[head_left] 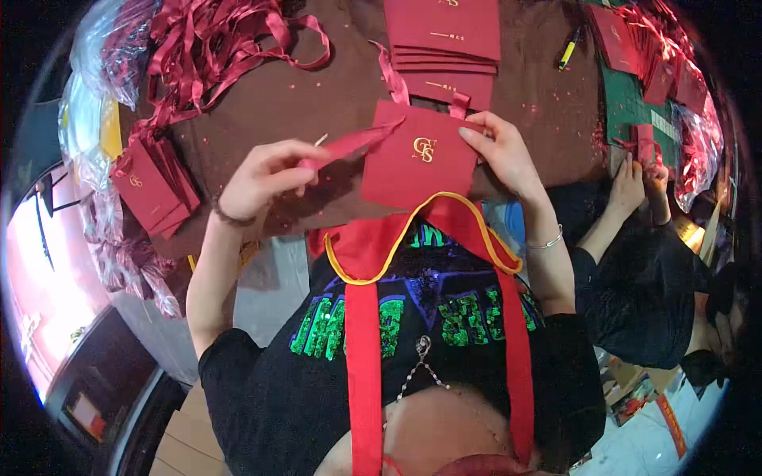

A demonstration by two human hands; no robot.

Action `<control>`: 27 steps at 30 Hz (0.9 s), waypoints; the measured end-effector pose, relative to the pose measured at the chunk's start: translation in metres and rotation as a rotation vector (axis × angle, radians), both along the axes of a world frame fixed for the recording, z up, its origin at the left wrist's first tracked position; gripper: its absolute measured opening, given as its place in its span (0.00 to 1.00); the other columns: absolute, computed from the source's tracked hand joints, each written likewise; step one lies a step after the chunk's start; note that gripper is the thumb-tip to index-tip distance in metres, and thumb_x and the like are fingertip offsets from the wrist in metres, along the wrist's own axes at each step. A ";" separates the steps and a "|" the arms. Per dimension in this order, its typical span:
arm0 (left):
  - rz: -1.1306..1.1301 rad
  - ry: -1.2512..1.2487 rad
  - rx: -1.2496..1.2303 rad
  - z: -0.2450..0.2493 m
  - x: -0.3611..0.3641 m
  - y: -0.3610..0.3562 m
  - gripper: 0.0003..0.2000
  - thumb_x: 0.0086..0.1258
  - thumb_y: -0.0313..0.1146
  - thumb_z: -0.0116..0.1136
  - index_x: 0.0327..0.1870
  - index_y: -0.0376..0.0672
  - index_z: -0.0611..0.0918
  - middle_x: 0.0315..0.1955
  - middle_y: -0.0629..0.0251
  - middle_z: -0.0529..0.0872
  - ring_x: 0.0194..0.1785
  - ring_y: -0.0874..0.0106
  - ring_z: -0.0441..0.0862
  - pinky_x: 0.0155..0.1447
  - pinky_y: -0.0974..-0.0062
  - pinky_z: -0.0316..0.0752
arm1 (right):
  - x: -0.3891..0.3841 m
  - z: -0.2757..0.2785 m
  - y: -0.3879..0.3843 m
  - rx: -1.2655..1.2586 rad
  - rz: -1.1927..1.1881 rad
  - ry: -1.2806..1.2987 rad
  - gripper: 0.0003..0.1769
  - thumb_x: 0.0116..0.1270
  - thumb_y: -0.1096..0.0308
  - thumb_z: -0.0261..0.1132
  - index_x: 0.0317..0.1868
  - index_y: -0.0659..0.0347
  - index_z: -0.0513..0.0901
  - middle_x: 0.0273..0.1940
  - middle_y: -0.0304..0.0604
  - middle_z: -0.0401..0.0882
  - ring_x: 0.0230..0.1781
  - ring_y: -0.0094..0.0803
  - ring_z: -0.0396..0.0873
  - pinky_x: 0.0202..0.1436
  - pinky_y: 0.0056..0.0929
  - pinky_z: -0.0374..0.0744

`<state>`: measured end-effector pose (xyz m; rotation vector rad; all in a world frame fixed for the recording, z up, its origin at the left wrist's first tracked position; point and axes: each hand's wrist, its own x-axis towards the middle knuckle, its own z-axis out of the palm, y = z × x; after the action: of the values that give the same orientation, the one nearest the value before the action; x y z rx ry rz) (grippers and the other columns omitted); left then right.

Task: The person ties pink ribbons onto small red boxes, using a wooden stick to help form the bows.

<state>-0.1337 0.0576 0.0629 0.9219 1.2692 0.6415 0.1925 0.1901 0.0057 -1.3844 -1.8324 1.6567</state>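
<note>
A flat red card piece with gold letters lies in front of my chest, over the table's near edge. My right hand grips its upper right corner, thumb on top and fingers beneath. From its upper left corner a red ribbon runs to the left, pulled fairly straight. My left hand is closed on the ribbon's far end. A thin pale stick-like tip pokes out by its fingers; the rest is hidden. Another ribbon piece stands at the card's top right.
A stack of red cards lies beyond my hands. Loose red ribbons are heaped at the upper left, above more cards. A yellow-and-black marker rests on the brown cloth. At right, a co-worker's hands hold red ribbon.
</note>
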 end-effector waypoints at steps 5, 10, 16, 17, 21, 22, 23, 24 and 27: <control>0.231 -1.039 0.288 0.018 0.012 0.006 0.28 0.61 0.18 0.49 0.66 0.34 0.61 0.56 0.44 0.73 0.55 0.60 0.76 0.60 0.65 0.71 | 0.000 0.002 -0.001 0.019 0.025 -0.082 0.11 0.64 0.67 0.63 0.43 0.64 0.77 0.29 0.29 0.75 0.27 0.13 0.69 0.30 0.15 0.68; 0.376 -0.764 0.523 0.033 0.034 0.029 0.23 0.60 0.18 0.54 0.59 0.35 0.70 0.53 0.52 0.76 0.53 0.62 0.77 0.58 0.67 0.72 | -0.006 0.007 -0.002 0.035 0.049 -0.096 0.12 0.64 0.67 0.63 0.44 0.65 0.77 0.30 0.31 0.76 0.29 0.14 0.69 0.32 0.16 0.69; 0.107 0.818 1.154 0.027 0.068 0.060 0.04 0.61 0.29 0.58 0.33 0.39 0.79 0.33 0.58 0.80 0.39 0.60 0.77 0.47 0.65 0.69 | -0.015 0.011 -0.006 0.038 0.057 -0.137 0.13 0.63 0.67 0.63 0.45 0.65 0.78 0.31 0.33 0.77 0.30 0.15 0.70 0.35 0.16 0.71; 0.092 0.648 0.785 0.023 0.082 0.054 0.04 0.62 0.31 0.57 0.34 0.41 0.79 0.31 0.58 0.80 0.38 0.59 0.77 0.45 0.66 0.69 | -0.016 0.009 -0.006 0.046 0.052 -0.120 0.13 0.63 0.67 0.63 0.45 0.65 0.78 0.31 0.33 0.77 0.30 0.15 0.70 0.35 0.16 0.71; 0.017 0.747 0.833 -0.023 0.112 0.057 0.06 0.62 0.34 0.57 0.36 0.43 0.80 0.25 0.62 0.80 0.33 0.62 0.78 0.40 0.65 0.66 | -0.018 0.012 -0.005 0.098 0.058 -0.156 0.14 0.61 0.67 0.64 0.45 0.64 0.79 0.29 0.33 0.77 0.28 0.14 0.69 0.33 0.17 0.70; 0.011 0.760 0.881 -0.029 0.114 0.057 0.06 0.62 0.35 0.57 0.36 0.44 0.80 0.25 0.62 0.80 0.32 0.63 0.78 0.38 0.66 0.65 | -0.018 0.014 -0.006 0.096 0.052 -0.154 0.14 0.61 0.67 0.64 0.45 0.64 0.79 0.29 0.33 0.77 0.28 0.14 0.69 0.33 0.17 0.70; -0.007 0.781 0.889 -0.032 0.116 0.056 0.06 0.62 0.36 0.57 0.35 0.45 0.81 0.24 0.65 0.80 0.32 0.66 0.78 0.37 0.67 0.64 | -0.018 0.016 -0.006 0.093 0.044 -0.159 0.14 0.61 0.67 0.64 0.45 0.64 0.79 0.29 0.33 0.76 0.27 0.14 0.68 0.31 0.17 0.70; -0.016 0.777 0.887 -0.034 0.119 0.056 0.06 0.62 0.36 0.57 0.35 0.45 0.81 0.24 0.65 0.80 0.32 0.66 0.78 0.37 0.67 0.64 | -0.016 0.017 -0.007 0.088 0.036 -0.166 0.14 0.61 0.67 0.65 0.45 0.64 0.79 0.28 0.33 0.76 0.26 0.14 0.67 0.30 0.17 0.69; -0.001 0.848 0.926 -0.037 0.127 0.058 0.05 0.61 0.35 0.57 0.33 0.46 0.81 0.23 0.67 0.79 0.31 0.68 0.76 0.37 0.67 0.62 | -0.015 0.015 -0.007 0.080 0.014 -0.117 0.14 0.61 0.67 0.65 0.45 0.64 0.79 0.27 0.33 0.75 0.25 0.14 0.66 0.28 0.17 0.68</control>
<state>-0.0063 0.1153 0.0257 2.1115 1.7185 0.8993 0.1777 0.1827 0.0209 -1.4659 -1.9539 1.5202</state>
